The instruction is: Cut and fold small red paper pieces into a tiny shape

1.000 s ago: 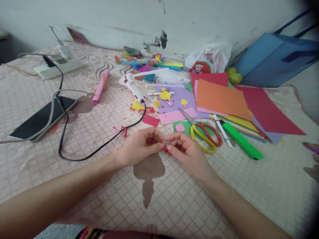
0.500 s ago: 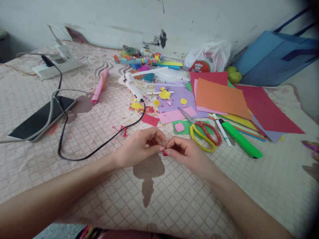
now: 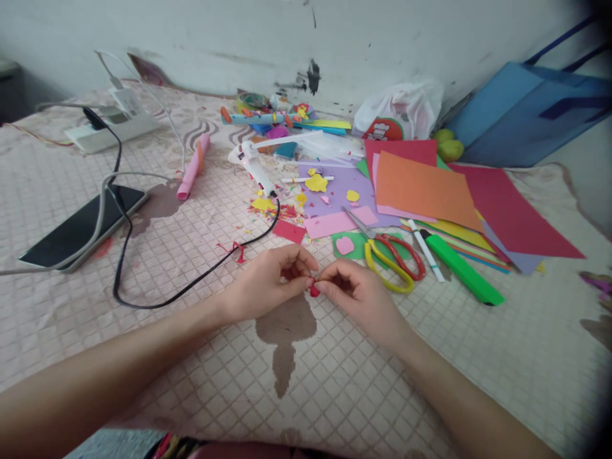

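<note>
My left hand [image 3: 268,284] and my right hand [image 3: 358,293] meet fingertip to fingertip just above the patterned tablecloth [image 3: 201,344]. Together they pinch a small red paper piece [image 3: 313,291], which shows only as a tiny red bit between the fingers; most of it is hidden. Yellow-and-red scissors [image 3: 389,255] lie just beyond my right hand. A white glue gun [image 3: 255,167] with a black cord [image 3: 191,284] lies farther back, left of centre.
Coloured paper sheets [image 3: 425,188] spread at the right, with a green marker [image 3: 463,268] and a white pen [image 3: 427,252]. A phone [image 3: 81,226] and a power strip [image 3: 109,124] are at the left. A blue bag [image 3: 526,115] leans on the wall. Paper scraps [image 3: 282,207] lie mid-table.
Both hands stay in place. The fingers have worked the small piece: a greyish bit seen between them earlier is gone, and a red bit now shows below the fingertips.
</note>
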`<action>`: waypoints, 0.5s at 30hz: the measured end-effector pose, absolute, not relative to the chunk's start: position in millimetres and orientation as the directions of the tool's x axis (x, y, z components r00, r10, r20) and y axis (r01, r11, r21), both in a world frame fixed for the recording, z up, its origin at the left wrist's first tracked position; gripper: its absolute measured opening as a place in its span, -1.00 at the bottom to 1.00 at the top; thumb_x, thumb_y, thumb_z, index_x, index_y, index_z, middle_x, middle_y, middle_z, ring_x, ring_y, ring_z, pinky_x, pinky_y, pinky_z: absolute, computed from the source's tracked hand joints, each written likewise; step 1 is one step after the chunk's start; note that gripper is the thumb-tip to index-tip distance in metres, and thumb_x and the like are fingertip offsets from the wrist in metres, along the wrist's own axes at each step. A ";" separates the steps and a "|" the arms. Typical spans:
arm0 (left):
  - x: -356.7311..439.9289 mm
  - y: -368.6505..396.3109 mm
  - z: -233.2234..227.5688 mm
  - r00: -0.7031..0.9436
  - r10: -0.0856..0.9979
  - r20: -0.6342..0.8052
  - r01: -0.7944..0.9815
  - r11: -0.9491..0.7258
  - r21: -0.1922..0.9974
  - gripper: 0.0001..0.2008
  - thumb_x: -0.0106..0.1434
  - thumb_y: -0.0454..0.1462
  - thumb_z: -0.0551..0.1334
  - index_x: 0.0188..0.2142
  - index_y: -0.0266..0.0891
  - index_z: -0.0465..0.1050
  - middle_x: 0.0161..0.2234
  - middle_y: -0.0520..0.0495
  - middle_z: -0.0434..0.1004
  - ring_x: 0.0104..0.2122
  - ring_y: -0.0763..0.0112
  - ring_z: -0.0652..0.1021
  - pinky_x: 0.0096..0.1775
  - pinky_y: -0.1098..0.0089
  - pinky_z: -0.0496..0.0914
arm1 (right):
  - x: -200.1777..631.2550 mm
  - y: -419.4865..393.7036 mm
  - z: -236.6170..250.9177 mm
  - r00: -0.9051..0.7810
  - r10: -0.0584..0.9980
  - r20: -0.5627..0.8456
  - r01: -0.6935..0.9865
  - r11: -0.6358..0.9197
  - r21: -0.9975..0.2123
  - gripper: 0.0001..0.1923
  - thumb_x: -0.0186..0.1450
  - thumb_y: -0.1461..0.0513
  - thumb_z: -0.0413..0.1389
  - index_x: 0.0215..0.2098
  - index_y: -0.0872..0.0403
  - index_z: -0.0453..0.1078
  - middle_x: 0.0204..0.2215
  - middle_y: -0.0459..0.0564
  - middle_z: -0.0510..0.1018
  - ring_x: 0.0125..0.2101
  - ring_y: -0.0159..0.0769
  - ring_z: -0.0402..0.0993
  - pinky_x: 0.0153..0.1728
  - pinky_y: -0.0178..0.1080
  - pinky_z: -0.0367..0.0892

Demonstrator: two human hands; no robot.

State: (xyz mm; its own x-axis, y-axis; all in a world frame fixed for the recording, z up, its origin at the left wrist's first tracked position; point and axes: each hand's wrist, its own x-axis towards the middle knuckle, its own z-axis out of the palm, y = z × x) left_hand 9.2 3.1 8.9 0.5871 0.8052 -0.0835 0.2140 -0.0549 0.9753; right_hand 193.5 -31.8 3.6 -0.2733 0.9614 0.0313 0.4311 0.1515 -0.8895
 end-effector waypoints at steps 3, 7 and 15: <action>9.9 2.9 8.6 0.606 0.789 -0.098 0.158 0.001 0.987 -0.84 0.16 -0.32 0.22 -0.25 -0.32 0.35 -0.41 -0.03 0.45 -0.40 0.47 0.47 -0.35 0.45 0.36 | 194.4 -30.9 4.1 -0.345 0.939 -0.001 0.374 0.137 -0.917 -0.86 0.27 0.24 0.07 -0.46 0.06 0.33 -0.53 -0.14 0.37 -0.50 -0.39 0.26 -0.49 -0.32 0.16; 12.7 3.3 8.6 0.597 0.778 -0.194 0.037 0.215 0.976 -0.81 0.19 -0.24 0.21 -0.24 -0.32 0.33 -0.40 -0.01 0.44 -0.41 0.50 0.48 -0.35 0.44 0.37 | 191.7 -31.5 2.4 -0.282 0.959 0.013 0.298 0.100 -0.949 -0.84 0.29 0.22 0.02 -0.45 0.05 0.29 -0.54 -0.15 0.32 -0.51 -0.40 0.22 -0.51 -0.33 0.16; 15.7 -0.7 5.8 0.569 0.783 -0.251 0.010 0.299 0.954 -0.77 0.06 -0.32 0.31 -0.29 -0.32 0.35 -0.38 -0.01 0.45 -0.36 0.48 0.47 -0.31 0.44 0.36 | 181.1 -36.4 1.4 -0.149 0.988 0.029 0.195 0.058 -0.979 -0.81 0.30 0.19 0.03 -0.47 0.05 0.27 -0.54 -0.14 0.31 -0.51 -0.41 0.20 -0.48 -0.33 0.18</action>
